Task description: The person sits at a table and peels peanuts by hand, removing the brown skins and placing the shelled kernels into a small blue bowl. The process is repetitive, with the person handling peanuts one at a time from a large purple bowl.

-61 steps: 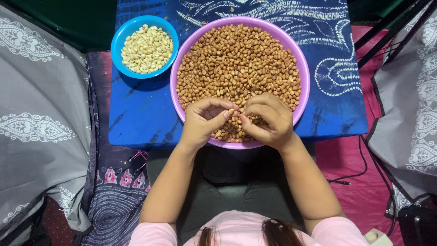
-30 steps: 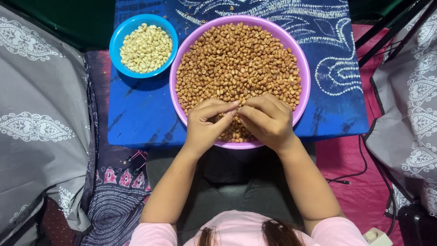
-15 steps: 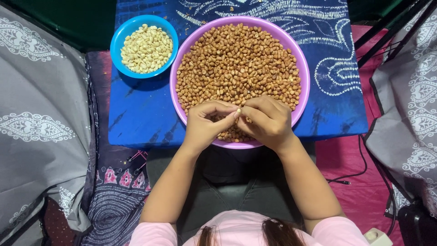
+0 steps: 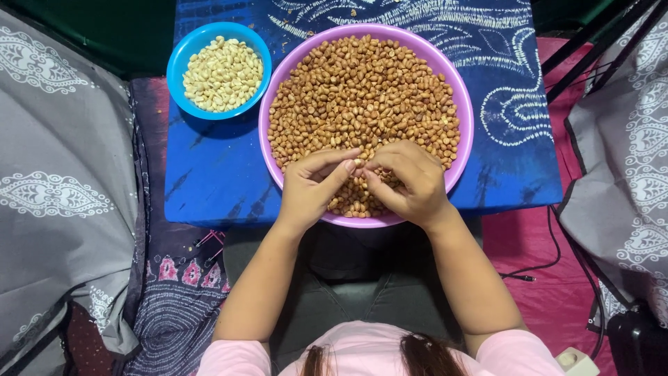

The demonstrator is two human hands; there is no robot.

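Head view: left hand (image 4: pixel 311 191) and right hand (image 4: pixel 410 182) pinch one peanut (image 4: pixel 359 164) together over purple bowl (image 4: pixel 273 104).

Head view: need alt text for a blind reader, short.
Seen from above, a person's left hand and right hand meet, fingers pinched together, over a purple bowl full of brown-skinned peanuts. A smaller blue bowl of pale peeled peanuts sits to its left on a blue patterned cloth.

Low table under blue patterned cloth (image 4: pixel 209 188) — grey paisley-printed fabric (image 4: pixel 56 174) either side, pink floor mat (image 4: pixel 529 244) with black cable (image 4: pixel 557 244).
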